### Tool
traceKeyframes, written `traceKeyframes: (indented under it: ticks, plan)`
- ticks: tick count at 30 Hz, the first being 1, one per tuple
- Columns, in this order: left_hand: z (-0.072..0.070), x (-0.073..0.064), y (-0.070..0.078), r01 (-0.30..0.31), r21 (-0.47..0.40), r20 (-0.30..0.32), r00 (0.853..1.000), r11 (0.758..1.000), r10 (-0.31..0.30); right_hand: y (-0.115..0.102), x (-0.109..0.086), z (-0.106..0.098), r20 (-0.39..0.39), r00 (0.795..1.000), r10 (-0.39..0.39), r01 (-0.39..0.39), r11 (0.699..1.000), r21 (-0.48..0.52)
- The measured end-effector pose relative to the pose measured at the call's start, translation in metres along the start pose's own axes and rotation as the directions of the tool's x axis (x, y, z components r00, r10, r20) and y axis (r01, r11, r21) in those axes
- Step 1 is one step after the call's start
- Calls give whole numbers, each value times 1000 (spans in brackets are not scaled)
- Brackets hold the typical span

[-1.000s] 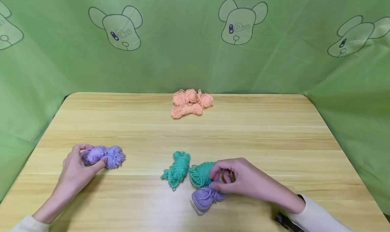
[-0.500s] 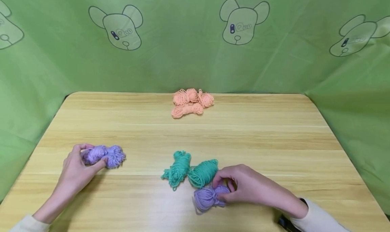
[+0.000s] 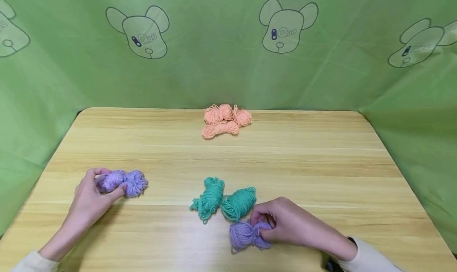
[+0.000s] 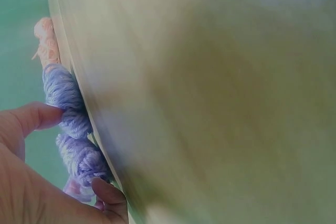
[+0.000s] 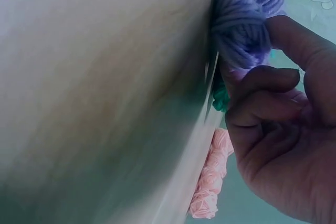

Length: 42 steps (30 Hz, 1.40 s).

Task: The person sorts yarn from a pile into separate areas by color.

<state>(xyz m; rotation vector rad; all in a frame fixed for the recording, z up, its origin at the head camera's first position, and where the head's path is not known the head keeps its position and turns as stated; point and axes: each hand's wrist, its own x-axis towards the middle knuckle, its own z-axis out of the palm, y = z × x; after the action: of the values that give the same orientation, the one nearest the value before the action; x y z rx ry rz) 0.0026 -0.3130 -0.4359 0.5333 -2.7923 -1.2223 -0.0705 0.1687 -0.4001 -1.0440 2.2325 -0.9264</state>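
Note:
On the left side of the table (image 3: 307, 161), my left hand (image 3: 89, 198) has its thumb and fingers around bunched purple yarn skeins (image 3: 135, 183). The left wrist view shows the thumb against one purple skein (image 4: 63, 87), a second bundle (image 4: 84, 158) lying nearer the fingers. At front right, my right hand (image 3: 292, 224) pinches another purple yarn skein (image 3: 242, 235) by its tied end between thumb and fingers. Just beyond that skein lies a plump green yarn skein (image 3: 238, 203), and to its left a second green skein (image 3: 208, 198).
Several peach yarn skeins (image 3: 221, 121) sit grouped at the table's far edge. A green curtain (image 3: 214, 65) with printed animal heads encloses the back and sides. A dark object (image 3: 333, 265) shows under the right sleeve (image 3: 367, 254).
My right hand has drawn its purple skein slightly toward the front right, away from the plump green skein, which now shows fully. The left hand stays in place on its purple skeins.

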Motion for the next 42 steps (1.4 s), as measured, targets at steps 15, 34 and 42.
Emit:
traceKeyframes:
  ticks: [15, 34, 42]
  plan:
    - [-2, 1, -1, 16, 7, 20, 1000, 1000, -16, -12, 1, 3, -36, 998, -42, 42, 999, -14]
    - [-2, 6, 4, 32, -7, 65, 997, 999, -32, -46, 29, 10, -56, 978, -202, 202, 979, -6]
    - [-4, 5, 7, 52, 6, 68, 996, 999, -52, -67, 55, 13, -49, 981, -187, 186, 982, -28]
